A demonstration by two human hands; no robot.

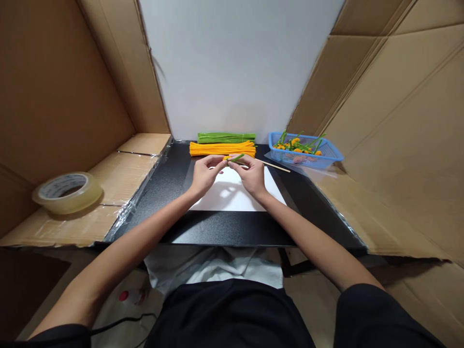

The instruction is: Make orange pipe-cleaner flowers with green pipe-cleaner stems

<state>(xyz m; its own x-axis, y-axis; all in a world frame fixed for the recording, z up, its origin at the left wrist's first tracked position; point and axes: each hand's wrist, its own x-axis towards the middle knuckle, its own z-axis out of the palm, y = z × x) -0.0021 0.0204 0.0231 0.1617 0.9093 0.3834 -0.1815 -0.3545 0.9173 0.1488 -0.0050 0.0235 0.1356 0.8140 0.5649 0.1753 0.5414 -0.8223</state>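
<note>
Both my hands meet above a white sheet of paper [228, 198], holding one small pipe-cleaner flower. My left hand [205, 176] pinches its orange head [226, 158] between thumb and fingers. Thumb and fingers of my right hand [253, 175] are closed on the green pipe-cleaner stem [237, 157], whose free end points up to the right. The fingertips partly hide the flower, so its exact shape cannot be made out. Just behind my hands lie a bundle of orange pipe cleaners [222, 148] and a bundle of green pipe cleaners [226, 138].
At the back right, a blue plastic basket [328, 157] contains several orange and green pipe-cleaner pieces. A thin wooden stick [275, 166] lies right of my right hand. A roll of clear tape [67, 193] rests on the left cardboard ledge. Cardboard walls [406, 135] flank the black table [224, 227].
</note>
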